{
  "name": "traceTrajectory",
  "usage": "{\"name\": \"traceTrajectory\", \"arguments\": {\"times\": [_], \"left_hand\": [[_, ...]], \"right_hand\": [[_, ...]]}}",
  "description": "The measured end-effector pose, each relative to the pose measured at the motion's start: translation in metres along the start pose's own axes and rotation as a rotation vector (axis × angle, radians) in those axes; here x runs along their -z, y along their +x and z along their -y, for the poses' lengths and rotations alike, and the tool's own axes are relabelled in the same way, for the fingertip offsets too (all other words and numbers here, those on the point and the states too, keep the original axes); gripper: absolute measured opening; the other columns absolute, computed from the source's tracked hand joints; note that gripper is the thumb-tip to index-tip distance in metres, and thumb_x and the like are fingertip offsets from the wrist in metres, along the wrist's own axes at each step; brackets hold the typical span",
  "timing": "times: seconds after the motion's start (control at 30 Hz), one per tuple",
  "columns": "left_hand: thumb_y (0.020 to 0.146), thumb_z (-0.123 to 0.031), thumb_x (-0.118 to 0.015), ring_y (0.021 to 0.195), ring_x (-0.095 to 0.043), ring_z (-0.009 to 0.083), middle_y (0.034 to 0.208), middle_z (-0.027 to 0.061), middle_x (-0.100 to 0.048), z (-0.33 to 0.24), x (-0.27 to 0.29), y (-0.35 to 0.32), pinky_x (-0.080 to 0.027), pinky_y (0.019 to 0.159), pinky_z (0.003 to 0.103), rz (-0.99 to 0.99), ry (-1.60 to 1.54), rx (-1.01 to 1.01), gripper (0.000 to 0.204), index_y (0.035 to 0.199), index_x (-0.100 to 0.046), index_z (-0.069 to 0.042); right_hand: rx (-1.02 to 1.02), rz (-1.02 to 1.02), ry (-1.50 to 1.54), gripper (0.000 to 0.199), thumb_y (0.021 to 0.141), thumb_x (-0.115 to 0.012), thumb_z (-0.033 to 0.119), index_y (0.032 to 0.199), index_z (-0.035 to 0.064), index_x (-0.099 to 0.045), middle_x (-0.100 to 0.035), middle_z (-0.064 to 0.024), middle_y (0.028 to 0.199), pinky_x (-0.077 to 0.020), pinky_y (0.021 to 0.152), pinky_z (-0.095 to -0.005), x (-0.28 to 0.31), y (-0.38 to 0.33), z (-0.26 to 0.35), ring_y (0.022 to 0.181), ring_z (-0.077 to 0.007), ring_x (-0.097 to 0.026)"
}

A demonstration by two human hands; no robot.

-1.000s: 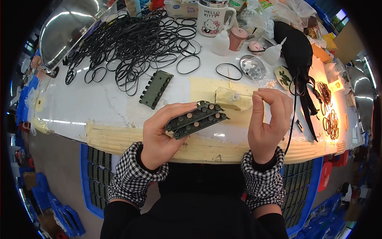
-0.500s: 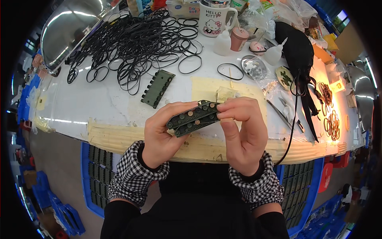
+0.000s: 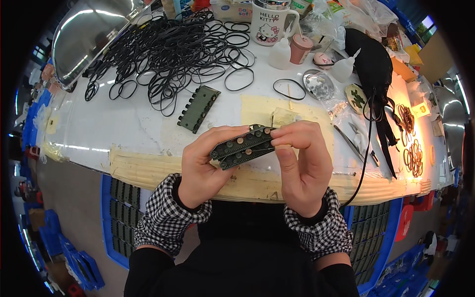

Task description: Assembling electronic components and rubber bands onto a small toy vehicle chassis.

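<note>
Over the near edge of the table, my left hand (image 3: 202, 168) is closed around the left end of a dark green toy tank chassis (image 3: 243, 146). The chassis is tilted, with small round wheels along its sides and black bands round them. At its right end the thumb and fingers of my right hand (image 3: 308, 163) pinch the edge; what exactly lies under those fingertips is hidden. Beyond my left hand another green chassis (image 3: 199, 110) lies on the table, a row of pegs along its side. One loose black rubber band (image 3: 289, 89) rests farther right.
A big heap of black rubber bands (image 3: 168, 54) covers the far left. A white mug (image 3: 268, 24), squeeze bottles (image 3: 280, 53) and a black bag (image 3: 368, 62) stand behind. Tweezers (image 3: 349, 142) lie at right. Blue trays (image 3: 110, 232) of green parts sit below the table.
Both hands keep the same grip on the chassis. The table things have shifted slightly right and up in the picture; hardly anything else differs.
</note>
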State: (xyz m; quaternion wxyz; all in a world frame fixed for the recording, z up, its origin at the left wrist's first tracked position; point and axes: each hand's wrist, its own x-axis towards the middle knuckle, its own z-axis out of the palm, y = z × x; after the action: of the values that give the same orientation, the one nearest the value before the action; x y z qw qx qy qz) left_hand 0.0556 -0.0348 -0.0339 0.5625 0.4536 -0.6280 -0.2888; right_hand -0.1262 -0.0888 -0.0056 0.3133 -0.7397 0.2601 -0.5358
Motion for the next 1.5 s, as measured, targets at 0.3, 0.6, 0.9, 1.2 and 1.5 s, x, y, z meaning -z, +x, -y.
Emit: {"name": "traceTrajectory", "arguments": {"times": [0.3, 0.6, 0.9, 1.2, 1.5], "left_hand": [[0.074, 0.012, -0.066, 0.105, -0.065, 0.0233, 0.114, 0.0162, -0.067, 0.0, 0.001, 0.0, -0.051, 0.091, 0.031, 0.011, -0.008, -0.003, 0.047, 0.12, -0.063, 0.001], [0.073, 0.01, -0.067, 0.107, -0.065, 0.0246, 0.116, 0.0155, -0.067, -0.001, 0.001, 0.0, -0.051, 0.093, 0.032, 0.049, 0.004, 0.001, 0.047, 0.119, -0.063, 0.001], [0.076, 0.005, -0.069, 0.104, -0.066, 0.025, 0.114, 0.0148, -0.068, -0.005, 0.0, 0.0, -0.051, 0.09, 0.033, 0.045, 0.026, 0.006, 0.043, 0.118, -0.064, 0.0], [0.076, 0.005, -0.069, 0.102, -0.067, 0.0243, 0.113, 0.0148, -0.068, -0.005, 0.002, -0.001, -0.051, 0.088, 0.033, 0.053, 0.028, 0.015, 0.043, 0.119, -0.064, 0.0], [0.074, 0.009, -0.068, 0.104, -0.065, 0.0234, 0.113, 0.0148, -0.067, 0.0, 0.002, -0.001, -0.051, 0.09, 0.032, 0.028, 0.003, -0.011, 0.046, 0.12, -0.063, 0.001]], "right_hand": [[0.167, -0.05, -0.829, 0.007, 0.084, -0.067, 0.0, 0.088, 0.0016, -0.061, -0.064, -0.0108, 0.092, -0.0446, 0.077, -0.0365, 0.039, 0.015, -0.017, 0.085, -0.0277, -0.057], [0.141, -0.112, -0.227, 0.009, 0.083, -0.07, 0.002, 0.09, 0.0022, -0.064, -0.065, -0.0085, 0.088, -0.045, 0.077, -0.0364, 0.02, 0.009, 0.007, 0.082, -0.0264, -0.057], [0.006, -0.005, 0.013, 0.009, 0.083, -0.072, 0.004, 0.089, 0.0028, -0.066, -0.064, -0.0075, 0.085, -0.045, 0.069, -0.031, -0.017, 0.009, 0.007, 0.079, -0.0226, -0.055], [0.002, 0.01, -0.023, 0.009, 0.083, -0.071, 0.004, 0.089, 0.0034, -0.066, -0.064, -0.0071, 0.084, -0.0441, 0.073, -0.0326, -0.018, 0.008, 0.009, 0.08, -0.0235, -0.056], [0.153, -0.18, -0.604, 0.007, 0.085, -0.067, 0.001, 0.089, 0.0021, -0.062, -0.063, -0.0078, 0.089, -0.043, 0.077, -0.0351, 0.033, 0.015, -0.015, 0.084, -0.0261, -0.056]]}}
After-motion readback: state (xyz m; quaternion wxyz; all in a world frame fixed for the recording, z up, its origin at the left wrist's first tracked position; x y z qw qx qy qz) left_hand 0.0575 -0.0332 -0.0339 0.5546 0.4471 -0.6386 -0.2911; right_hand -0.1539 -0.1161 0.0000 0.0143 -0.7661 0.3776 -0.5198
